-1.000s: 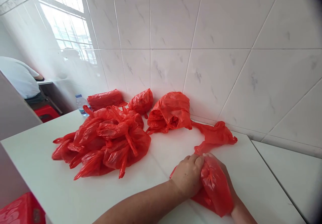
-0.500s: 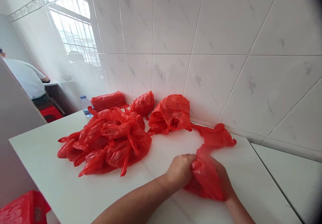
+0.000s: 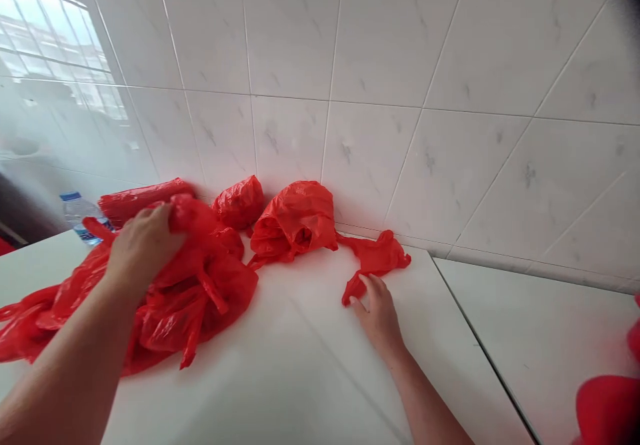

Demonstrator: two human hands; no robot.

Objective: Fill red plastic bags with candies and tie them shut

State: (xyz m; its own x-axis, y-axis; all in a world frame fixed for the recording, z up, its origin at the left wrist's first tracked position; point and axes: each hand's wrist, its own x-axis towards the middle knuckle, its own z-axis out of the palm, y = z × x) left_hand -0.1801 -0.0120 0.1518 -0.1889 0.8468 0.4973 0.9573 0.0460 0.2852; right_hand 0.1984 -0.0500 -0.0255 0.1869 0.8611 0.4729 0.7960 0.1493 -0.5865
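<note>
My left hand (image 3: 143,245) rests on top of a heap of folded red plastic bags (image 3: 165,298) at the left of the white counter (image 3: 280,378). Its fingers are curled round one red bag (image 3: 187,217) at the top of the heap. My right hand (image 3: 377,311) lies low on the counter with its fingers stretched out. Its fingertips touch the near end of a loose, crumpled red bag (image 3: 375,258) by the wall.
Along the tiled wall lie a roll of red bags (image 3: 135,197), a small knotted red bag (image 3: 240,201) and a larger puffed red bag (image 3: 295,221). A water bottle (image 3: 75,208) stands far left. A counter seam (image 3: 475,345) runs at right; something red (image 3: 607,405) shows bottom right.
The bag that both hands were pressing is gone from the front. My left hand moved left onto the heap with a bag; my right hand reached forward to the loose bag. The view swung right.
</note>
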